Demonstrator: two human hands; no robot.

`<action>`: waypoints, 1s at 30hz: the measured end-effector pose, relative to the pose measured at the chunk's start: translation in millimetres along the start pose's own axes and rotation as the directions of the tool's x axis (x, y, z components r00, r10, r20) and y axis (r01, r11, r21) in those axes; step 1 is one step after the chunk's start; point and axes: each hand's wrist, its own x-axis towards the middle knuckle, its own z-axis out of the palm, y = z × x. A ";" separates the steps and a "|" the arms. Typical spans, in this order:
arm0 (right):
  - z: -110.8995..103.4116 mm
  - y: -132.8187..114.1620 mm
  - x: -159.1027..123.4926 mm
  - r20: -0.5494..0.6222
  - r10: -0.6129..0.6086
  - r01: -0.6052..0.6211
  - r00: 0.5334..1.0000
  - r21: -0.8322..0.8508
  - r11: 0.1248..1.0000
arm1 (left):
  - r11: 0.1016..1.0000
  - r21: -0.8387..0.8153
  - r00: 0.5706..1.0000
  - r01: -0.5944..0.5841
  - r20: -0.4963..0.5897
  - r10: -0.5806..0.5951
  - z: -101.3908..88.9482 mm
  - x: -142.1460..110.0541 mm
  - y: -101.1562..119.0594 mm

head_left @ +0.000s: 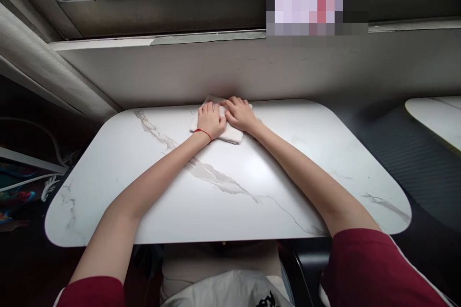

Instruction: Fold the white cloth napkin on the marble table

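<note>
Left to right, landmark the folded white cloth [235,135].

Far left of cloth: one pale curtain [54,64], hanging beside the desk.

Cloth's left part: left hand [212,119], palm down, fingers slightly spread and pressed on the fabric, pointing toward the wall [173,69]. One thin red cord bracelet [203,131] at its wrist.

Cloth: directly beneath both hands, by the wall-side edge of the white, grey-veined marble-pattern desk [173,223]. Longer axis seems to run left-right, slanting slightly; hands hide much of it. Neither hand nearer; both touch. A bare corner shows on the near side, below the right hand.

Cloth's right part: right hand [240,114], palm down, fingers a little apart, bent and angled leftward, thumb out toward the left hand. Nothing visibly pinched.

Far right of cloth: second white desk [437,117].

Count: cloth, one; hands, two; bracelet, one; desks, two.
</note>
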 end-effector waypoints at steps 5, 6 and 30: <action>-1.6 -8.3 -3.2 -0.002 0.018 -0.018 1.000 -0.025 1.000 | 1.000 -0.017 1.000 -0.025 -0.006 0.025 -1.2 -2.2 -4.1; -2.0 -12.1 -4.8 -0.002 0.031 -0.031 1.000 -0.038 0.999 | 0.999 -0.016 0.999 -0.038 0.001 0.038 -2.6 -3.2 -5.1; -56.2 -51.6 -160.1 -0.041 0.024 -0.033 0.999 -0.236 0.971 | 0.927 0.054 0.927 -0.370 0.085 0.365 -25.4 -109.5 62.8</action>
